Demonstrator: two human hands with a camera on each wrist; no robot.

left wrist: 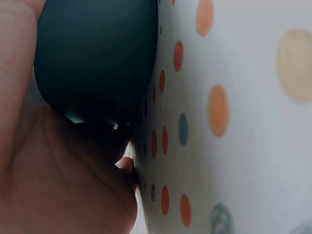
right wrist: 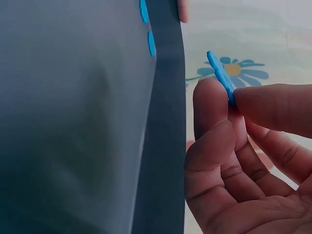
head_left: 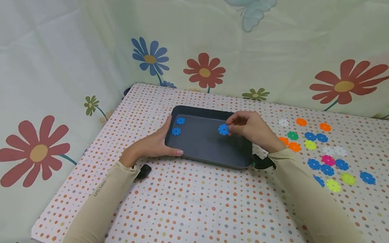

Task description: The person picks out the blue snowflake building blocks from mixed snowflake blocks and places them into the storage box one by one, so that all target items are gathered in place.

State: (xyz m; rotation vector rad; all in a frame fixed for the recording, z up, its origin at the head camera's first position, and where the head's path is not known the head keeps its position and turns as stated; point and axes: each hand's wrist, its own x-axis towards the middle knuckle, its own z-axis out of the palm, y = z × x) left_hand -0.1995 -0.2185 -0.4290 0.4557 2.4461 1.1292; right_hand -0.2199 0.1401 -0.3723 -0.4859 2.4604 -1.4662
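Note:
A dark grey rectangular tray (head_left: 210, 141) sits on the dotted tabletop, its inside facing up. My left hand (head_left: 155, 142) grips its left end, with the thumb along the front rim and the fingers at the left wall; the palm is close against the dark tray wall (left wrist: 97, 53) in the left wrist view. Between thumb and fingertip, my right hand (head_left: 252, 128) pinches a blue flower-shaped disc (head_left: 223, 129), held above the right part of the tray. The disc (right wrist: 222, 79) shows edge-on in the right wrist view. Two more blue discs (head_left: 176, 131) lie inside the tray near its left wall.
Right of the tray, loose discs are spread over the table: several blue (head_left: 327, 170), orange (head_left: 301, 122), white (head_left: 283, 122) and yellow (head_left: 333, 185), plus a green one (head_left: 293, 135) and a pink one (head_left: 328, 160). A flower-printed curtain (head_left: 271, 66) hangs behind the table.

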